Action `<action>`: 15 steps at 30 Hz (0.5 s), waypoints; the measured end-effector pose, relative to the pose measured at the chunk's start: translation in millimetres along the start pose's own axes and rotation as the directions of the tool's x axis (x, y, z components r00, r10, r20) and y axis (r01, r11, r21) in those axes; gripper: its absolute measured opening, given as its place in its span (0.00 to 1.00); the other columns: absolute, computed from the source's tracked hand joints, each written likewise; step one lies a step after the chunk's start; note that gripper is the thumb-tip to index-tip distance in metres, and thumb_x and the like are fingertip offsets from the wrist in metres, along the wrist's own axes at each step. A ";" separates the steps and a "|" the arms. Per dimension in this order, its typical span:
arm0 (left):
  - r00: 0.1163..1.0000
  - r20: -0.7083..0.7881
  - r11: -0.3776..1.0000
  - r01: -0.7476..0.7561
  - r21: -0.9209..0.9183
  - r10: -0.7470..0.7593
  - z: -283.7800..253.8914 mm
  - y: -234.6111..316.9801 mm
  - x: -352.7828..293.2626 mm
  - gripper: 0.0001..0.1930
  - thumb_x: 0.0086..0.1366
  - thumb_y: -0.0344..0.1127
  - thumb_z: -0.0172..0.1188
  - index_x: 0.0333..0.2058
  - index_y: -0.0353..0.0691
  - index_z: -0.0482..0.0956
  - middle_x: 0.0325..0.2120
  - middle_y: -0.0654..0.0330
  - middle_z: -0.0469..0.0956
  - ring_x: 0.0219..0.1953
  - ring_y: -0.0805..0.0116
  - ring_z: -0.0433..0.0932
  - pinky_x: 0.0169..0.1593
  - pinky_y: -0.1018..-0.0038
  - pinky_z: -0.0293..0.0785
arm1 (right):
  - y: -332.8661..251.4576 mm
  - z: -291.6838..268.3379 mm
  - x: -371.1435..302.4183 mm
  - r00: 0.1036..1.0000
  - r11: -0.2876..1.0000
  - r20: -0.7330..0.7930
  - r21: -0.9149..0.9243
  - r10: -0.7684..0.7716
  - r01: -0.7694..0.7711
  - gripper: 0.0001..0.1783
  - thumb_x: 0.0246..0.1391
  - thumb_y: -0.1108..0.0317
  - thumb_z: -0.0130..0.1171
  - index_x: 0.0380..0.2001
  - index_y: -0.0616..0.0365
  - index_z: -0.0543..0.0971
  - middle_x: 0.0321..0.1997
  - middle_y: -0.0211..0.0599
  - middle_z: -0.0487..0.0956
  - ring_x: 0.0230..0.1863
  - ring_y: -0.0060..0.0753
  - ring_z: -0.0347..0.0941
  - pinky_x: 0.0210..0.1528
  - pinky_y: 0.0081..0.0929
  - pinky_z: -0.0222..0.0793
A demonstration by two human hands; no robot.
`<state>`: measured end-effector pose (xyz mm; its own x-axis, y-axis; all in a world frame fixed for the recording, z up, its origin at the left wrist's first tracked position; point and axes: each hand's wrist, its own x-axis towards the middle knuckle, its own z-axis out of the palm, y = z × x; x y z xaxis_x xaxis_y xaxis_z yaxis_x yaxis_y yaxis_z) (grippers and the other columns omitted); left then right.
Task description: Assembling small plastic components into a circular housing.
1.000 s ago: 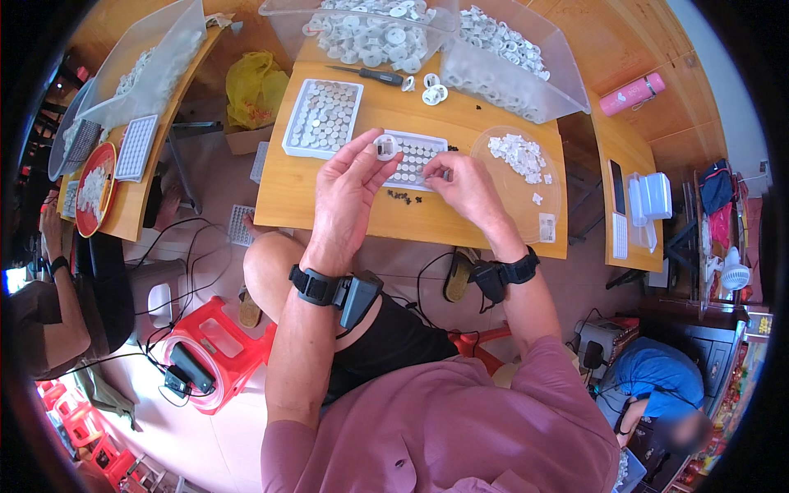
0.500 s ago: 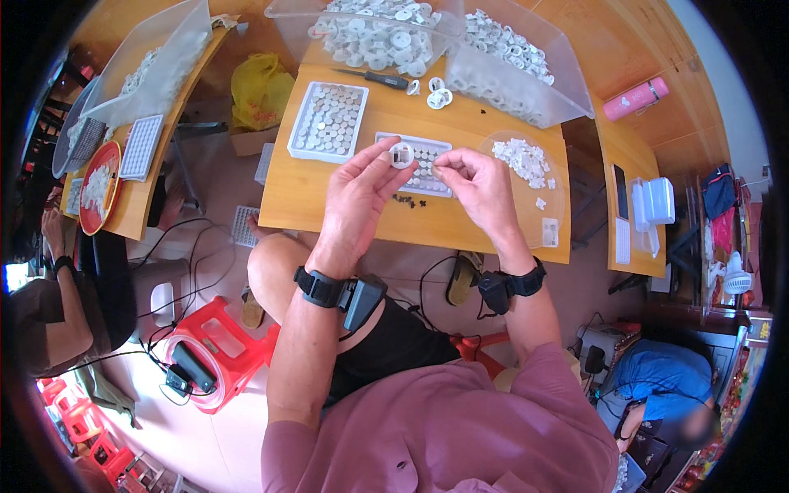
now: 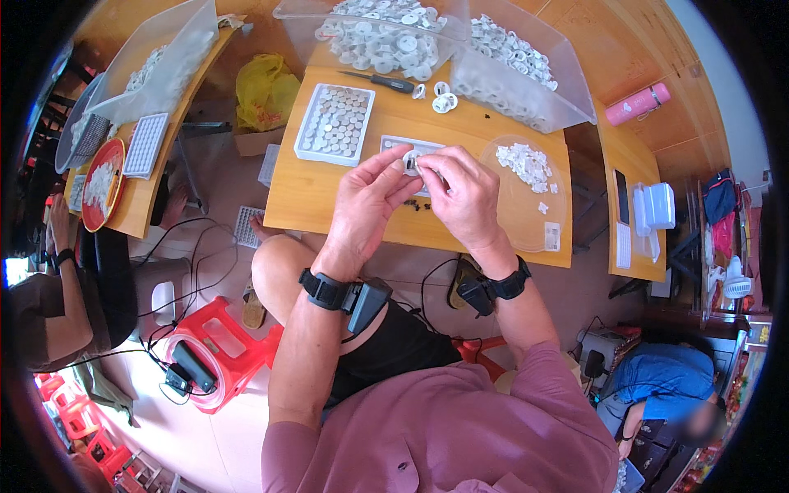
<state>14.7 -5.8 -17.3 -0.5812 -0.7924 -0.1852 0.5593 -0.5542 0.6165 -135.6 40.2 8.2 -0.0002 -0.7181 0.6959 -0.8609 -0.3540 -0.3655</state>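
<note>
My left hand (image 3: 362,204) pinches a round white plastic part (image 3: 410,161) with a dark opening in its face, held above the table. My right hand (image 3: 465,195) is closed at the part's right side, thumb and fingertips pressed together. Whatever sits between those fingertips is hidden. Beneath my hands lies a white tray (image 3: 385,142) of round metallic discs, largely covered by them. Several tiny black pieces (image 3: 419,205) are scattered on the wood just in front of that tray.
A fuller tray of discs (image 3: 299,153) sits left, near a dark-handled screwdriver (image 3: 393,83). Clear bins of white parts (image 3: 394,39) stand at the back. Small white pieces (image 3: 524,164) lie on a round clear lid at right. Another person's arm (image 3: 70,283) is far left.
My right hand has moved left and inward, its fingertips now meeting the round white part. The left hand keeps its hold, slightly shifted right in the picture.
</note>
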 end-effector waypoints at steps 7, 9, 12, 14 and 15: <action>1.000 -0.023 1.000 -0.012 0.020 0.013 0.2 0.4 -1.4 0.16 0.71 0.30 0.53 0.55 0.29 0.72 0.41 0.57 0.78 0.42 0.71 0.79 0.52 0.74 0.79 | -5.4 -1.6 5.1 0.983 0.987 0.102 0.039 0.153 -0.157 0.06 0.45 0.77 0.65 0.28 0.56 0.81 0.29 0.36 0.80 0.27 0.41 0.78 0.28 0.32 0.74; 0.999 -0.028 0.999 -0.017 0.028 0.018 -0.4 0.1 -1.5 0.16 0.71 0.29 0.53 0.54 0.29 0.73 0.42 0.57 0.78 0.42 0.71 0.79 0.51 0.75 0.79 | -5.7 -1.9 7.1 0.958 0.962 0.145 0.082 0.247 -0.260 0.04 0.46 0.76 0.65 0.27 0.56 0.81 0.29 0.37 0.80 0.27 0.39 0.78 0.28 0.31 0.73; 1.000 -0.025 0.999 0.002 0.050 0.000 -1.2 0.8 -1.7 0.16 0.71 0.29 0.53 0.54 0.29 0.72 0.45 0.53 0.78 0.46 0.67 0.80 0.54 0.72 0.79 | -5.5 -5.9 12.1 0.887 0.871 0.239 0.209 0.395 -0.444 0.03 0.47 0.75 0.65 0.27 0.57 0.82 0.28 0.37 0.80 0.26 0.34 0.78 0.28 0.29 0.71; 1.000 -0.026 0.998 0.001 0.059 0.001 -0.4 1.1 -2.2 0.16 0.71 0.29 0.53 0.54 0.29 0.72 0.45 0.53 0.78 0.46 0.67 0.80 0.54 0.72 0.79 | -3.3 -6.6 12.3 0.878 0.857 0.251 0.228 0.407 -0.463 0.02 0.47 0.75 0.65 0.27 0.58 0.82 0.28 0.36 0.80 0.25 0.31 0.77 0.28 0.27 0.71; 1.000 -0.027 0.998 -0.001 0.068 0.003 0.0 1.4 -2.5 0.16 0.71 0.29 0.53 0.54 0.29 0.72 0.45 0.53 0.78 0.46 0.67 0.80 0.54 0.72 0.79 | -2.3 -6.8 12.5 0.870 0.842 0.264 0.247 0.418 -0.479 0.02 0.48 0.75 0.65 0.28 0.59 0.82 0.27 0.34 0.80 0.25 0.27 0.76 0.27 0.25 0.70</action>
<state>16.9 -4.6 -16.0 -0.5632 -0.8008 -0.2037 0.5185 -0.5344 0.6675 -137.1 36.1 22.0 -0.2255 -0.9302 0.2897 -0.5996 -0.1018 -0.7938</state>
